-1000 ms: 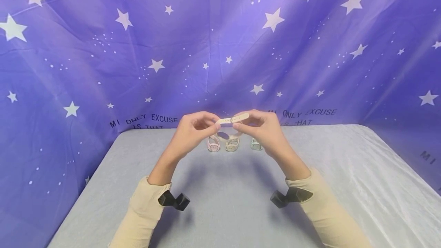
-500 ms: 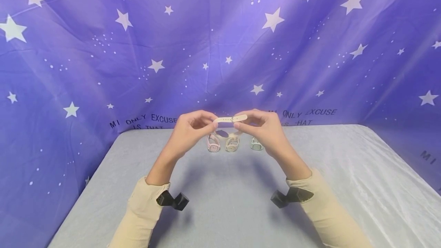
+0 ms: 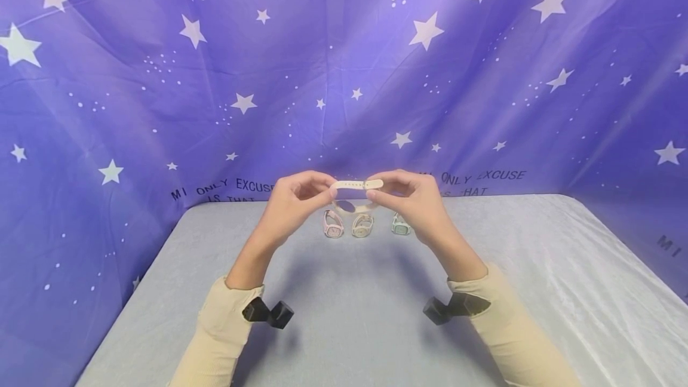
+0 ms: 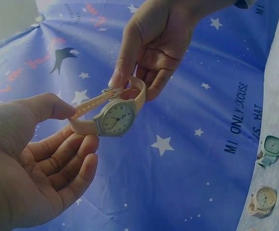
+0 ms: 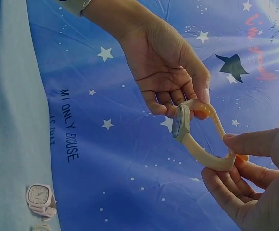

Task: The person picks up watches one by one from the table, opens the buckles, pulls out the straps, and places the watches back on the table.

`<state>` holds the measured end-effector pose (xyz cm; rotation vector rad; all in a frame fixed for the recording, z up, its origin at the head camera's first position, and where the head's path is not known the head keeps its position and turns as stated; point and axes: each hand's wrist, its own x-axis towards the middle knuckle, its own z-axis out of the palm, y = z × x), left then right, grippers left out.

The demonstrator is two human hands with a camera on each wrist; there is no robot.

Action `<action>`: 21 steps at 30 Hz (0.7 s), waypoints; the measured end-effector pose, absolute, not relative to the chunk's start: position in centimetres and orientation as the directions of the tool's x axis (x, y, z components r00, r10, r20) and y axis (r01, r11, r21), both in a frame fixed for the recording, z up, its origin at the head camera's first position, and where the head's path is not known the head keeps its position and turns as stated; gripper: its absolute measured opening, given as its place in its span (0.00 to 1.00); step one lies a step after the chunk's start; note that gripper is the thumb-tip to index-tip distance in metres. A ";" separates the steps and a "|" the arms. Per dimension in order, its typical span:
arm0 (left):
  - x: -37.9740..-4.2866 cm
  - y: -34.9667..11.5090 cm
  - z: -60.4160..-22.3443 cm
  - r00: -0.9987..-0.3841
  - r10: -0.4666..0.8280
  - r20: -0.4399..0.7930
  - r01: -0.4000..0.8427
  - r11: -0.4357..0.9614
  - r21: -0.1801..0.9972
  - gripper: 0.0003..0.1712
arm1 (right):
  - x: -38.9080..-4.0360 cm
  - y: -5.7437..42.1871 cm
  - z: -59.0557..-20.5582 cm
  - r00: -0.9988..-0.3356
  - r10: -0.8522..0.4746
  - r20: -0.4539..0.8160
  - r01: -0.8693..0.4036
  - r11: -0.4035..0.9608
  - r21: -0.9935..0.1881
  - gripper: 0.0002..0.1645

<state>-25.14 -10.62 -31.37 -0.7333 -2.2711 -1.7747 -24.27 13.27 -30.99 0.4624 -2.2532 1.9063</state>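
Both hands hold a cream wristwatch (image 4: pixel 116 118) up above the far part of the table. Its round dial with dark numerals faces away from the head camera, and its strap is a closed loop, one end passing through the buckle (image 4: pixel 108 90). My left hand (image 3: pixel 292 205) pinches the strap on one side between thumb and fingers. On the other side, my right hand (image 3: pixel 411 202) pinches it near the buckle, thumb nearest the head camera. In the right wrist view, the strap (image 5: pixel 209 156) bows out between the two hands.
Behind the held watch, a pink watch (image 3: pixel 334 230), a cream watch (image 3: pixel 362 227) and a green watch (image 3: pixel 401 226) stand on the grey cloth-covered table (image 3: pixel 355 327). A purple star-patterned curtain (image 3: pixel 333 64) hangs along the table's back edge.
The strap's free end has slid further through the buckle, then sits straighter across. The left hand has shifted slightly left and the right slightly right. The watches on the table have stayed put.
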 end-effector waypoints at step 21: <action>-25.4 -11.0 -31.3 -0.873 0.245 0.423 0.467 0.163 0.869 0.10 | -24.2 13.2 -30.8 -0.945 -0.114 0.306 -0.319 0.115 -0.941 0.19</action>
